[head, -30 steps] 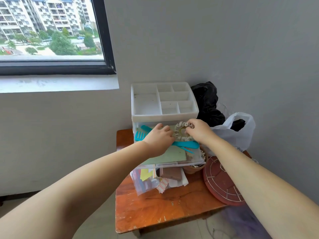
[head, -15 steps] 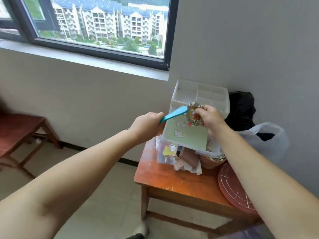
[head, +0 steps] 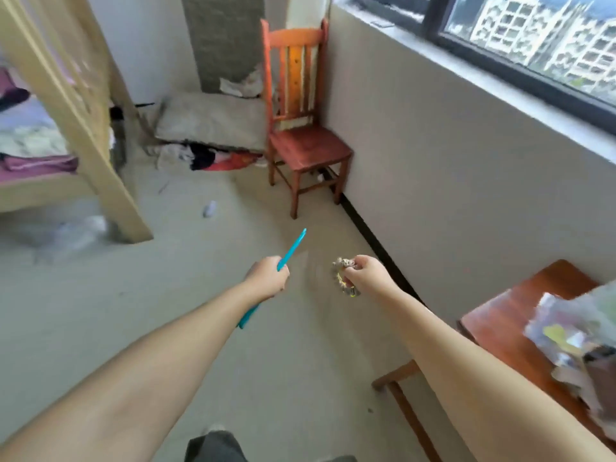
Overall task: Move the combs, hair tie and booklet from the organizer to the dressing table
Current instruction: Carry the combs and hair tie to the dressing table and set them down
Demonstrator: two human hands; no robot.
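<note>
My left hand (head: 268, 277) is closed around a turquoise comb (head: 292, 249); its thin handle sticks up past my fist and its other end shows below my wrist. A beige ruffled hair tie (head: 344, 281) dangles from my right hand (head: 365, 274), pinched between the fingers. Both hands are held out over bare floor, about a hand's width apart. The organizer and the booklet are out of view. Only a blurred pile of bags and papers (head: 576, 331) shows on the wooden table (head: 506, 325) at the right edge.
A red wooden chair (head: 301, 128) stands against the wall under the window. A bed frame (head: 76, 128) with bedding fills the left. Cushions and clothes (head: 210, 135) lie on the floor beyond. Pale floor stretches ahead of my hands.
My view has swung left, away from the organizer, to face the room. Both hands have lifted the comb and the hair tie out of the drawer and now hold them over the floor.
</note>
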